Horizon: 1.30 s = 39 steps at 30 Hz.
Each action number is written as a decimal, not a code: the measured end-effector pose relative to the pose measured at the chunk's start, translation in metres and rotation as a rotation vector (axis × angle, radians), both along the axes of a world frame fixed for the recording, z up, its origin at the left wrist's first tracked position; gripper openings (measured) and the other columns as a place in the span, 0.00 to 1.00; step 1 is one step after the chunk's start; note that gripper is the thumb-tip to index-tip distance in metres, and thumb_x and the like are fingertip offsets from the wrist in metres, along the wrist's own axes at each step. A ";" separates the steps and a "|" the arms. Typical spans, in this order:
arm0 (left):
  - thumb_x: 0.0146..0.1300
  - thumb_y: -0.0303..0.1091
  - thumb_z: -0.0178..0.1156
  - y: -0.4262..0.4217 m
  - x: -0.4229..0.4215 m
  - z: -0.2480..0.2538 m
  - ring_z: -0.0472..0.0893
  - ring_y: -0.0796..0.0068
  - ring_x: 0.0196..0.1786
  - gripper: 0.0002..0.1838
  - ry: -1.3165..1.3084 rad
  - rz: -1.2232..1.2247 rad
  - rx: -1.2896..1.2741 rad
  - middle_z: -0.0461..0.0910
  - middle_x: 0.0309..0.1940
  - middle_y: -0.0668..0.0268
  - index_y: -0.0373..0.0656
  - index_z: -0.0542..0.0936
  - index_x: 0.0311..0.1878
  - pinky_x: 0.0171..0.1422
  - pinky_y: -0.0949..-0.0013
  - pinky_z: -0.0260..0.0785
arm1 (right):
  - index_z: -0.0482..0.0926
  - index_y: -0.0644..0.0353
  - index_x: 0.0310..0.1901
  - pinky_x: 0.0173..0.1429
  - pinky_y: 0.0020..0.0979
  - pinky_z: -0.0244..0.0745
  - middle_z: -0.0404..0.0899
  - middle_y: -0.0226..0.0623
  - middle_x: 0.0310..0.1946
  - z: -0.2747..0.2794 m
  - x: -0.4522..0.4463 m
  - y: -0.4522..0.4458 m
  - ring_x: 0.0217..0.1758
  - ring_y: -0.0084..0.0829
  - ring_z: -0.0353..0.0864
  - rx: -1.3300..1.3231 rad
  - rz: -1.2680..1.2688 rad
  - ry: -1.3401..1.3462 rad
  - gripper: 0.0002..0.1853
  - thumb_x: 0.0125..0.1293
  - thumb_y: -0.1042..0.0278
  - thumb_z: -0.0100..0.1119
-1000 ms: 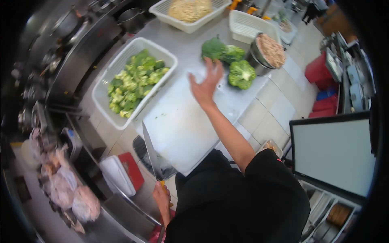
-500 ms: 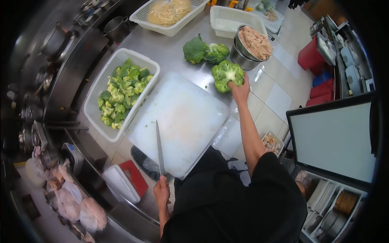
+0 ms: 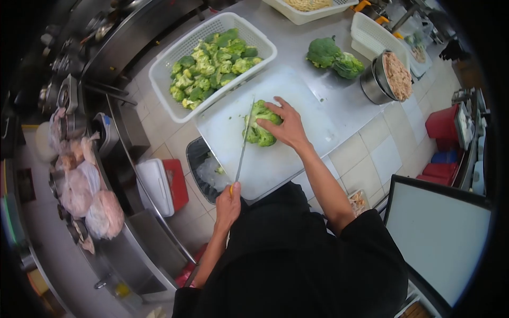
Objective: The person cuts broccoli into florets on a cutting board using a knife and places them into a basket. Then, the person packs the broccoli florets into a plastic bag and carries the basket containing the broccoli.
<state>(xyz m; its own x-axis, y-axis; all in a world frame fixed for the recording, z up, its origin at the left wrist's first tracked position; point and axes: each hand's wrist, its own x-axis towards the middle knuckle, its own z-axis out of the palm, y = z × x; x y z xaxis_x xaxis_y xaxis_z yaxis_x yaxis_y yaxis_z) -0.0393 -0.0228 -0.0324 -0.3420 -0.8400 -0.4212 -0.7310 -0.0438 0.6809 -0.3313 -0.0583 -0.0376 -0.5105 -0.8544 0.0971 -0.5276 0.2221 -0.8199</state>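
Gripping a slender metal knife [image 3: 244,144], left fingers [image 3: 235,191] curl; right fingers [image 3: 279,109] seemingly clasp a rounded, bumpy broccoli [image 3: 260,137].

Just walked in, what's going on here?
A person's right hand holds a broccoli head on the white cutting board. Their left hand grips a knife, its blade along the head's left side; I can't tell whether it has cut in. A white basket with cut florets sits at the board's far left. Two more green heads lie farther off on the metal table.
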 end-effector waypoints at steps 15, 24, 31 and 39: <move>0.76 0.53 0.47 -0.011 -0.040 0.033 0.77 0.30 0.35 0.28 0.101 -0.071 -0.084 0.77 0.26 0.37 0.32 0.76 0.36 0.39 0.42 0.67 | 0.68 0.51 0.64 0.62 0.46 0.75 0.64 0.56 0.59 0.013 0.028 0.021 0.63 0.56 0.69 -0.001 -0.037 0.049 0.47 0.35 0.65 0.75; 0.76 0.56 0.44 -0.031 -0.057 0.016 0.78 0.28 0.39 0.32 -0.027 -0.106 -0.095 0.78 0.30 0.33 0.31 0.77 0.36 0.46 0.39 0.68 | 0.65 0.49 0.67 0.61 0.47 0.76 0.60 0.57 0.64 0.020 0.030 0.019 0.61 0.60 0.71 0.084 -0.041 0.007 0.50 0.34 0.64 0.75; 0.75 0.58 0.43 -0.030 -0.058 0.004 0.78 0.28 0.40 0.33 -0.043 -0.103 -0.087 0.79 0.31 0.33 0.31 0.78 0.35 0.48 0.39 0.68 | 0.68 0.49 0.64 0.58 0.48 0.77 0.62 0.56 0.62 0.040 0.044 0.012 0.59 0.58 0.74 0.258 -0.119 0.081 0.46 0.36 0.66 0.75; 0.75 0.59 0.44 -0.039 -0.046 -0.002 0.78 0.31 0.38 0.34 -0.047 -0.118 -0.101 0.78 0.29 0.36 0.31 0.78 0.35 0.46 0.43 0.68 | 0.74 0.50 0.56 0.58 0.45 0.75 0.72 0.49 0.50 0.062 0.006 0.017 0.53 0.51 0.77 0.206 -0.066 0.008 0.36 0.39 0.68 0.76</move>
